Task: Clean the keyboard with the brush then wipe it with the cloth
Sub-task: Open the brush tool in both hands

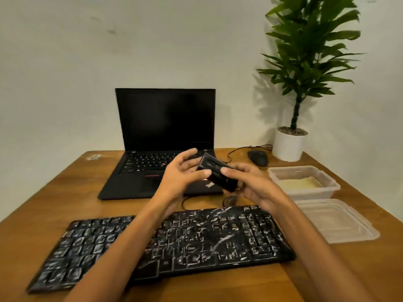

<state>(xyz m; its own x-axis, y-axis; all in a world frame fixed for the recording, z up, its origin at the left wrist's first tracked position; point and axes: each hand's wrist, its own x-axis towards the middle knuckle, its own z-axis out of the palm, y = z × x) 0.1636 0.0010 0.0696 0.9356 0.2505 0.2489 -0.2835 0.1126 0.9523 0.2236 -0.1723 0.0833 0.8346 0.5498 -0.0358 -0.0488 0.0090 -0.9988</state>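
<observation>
Dusty keyboard (196, 240) lies on wooden table (65, 192) against pale wall (87, 62).

A slanted logo (209, 184) on the right front corner of the laptop (130, 186) palm rest is the only lettering that can be read. It begins "Think"; the rest is hidden behind the brush (216, 173). Key legends on the laptop and on the dust-streaked keyboard (196, 240) are too blurred to read.

Two bare forearms occupy the lower centre of the frame. Left hand (178, 179) and right hand (257, 188) bare; visible fingernails short, plain.
</observation>
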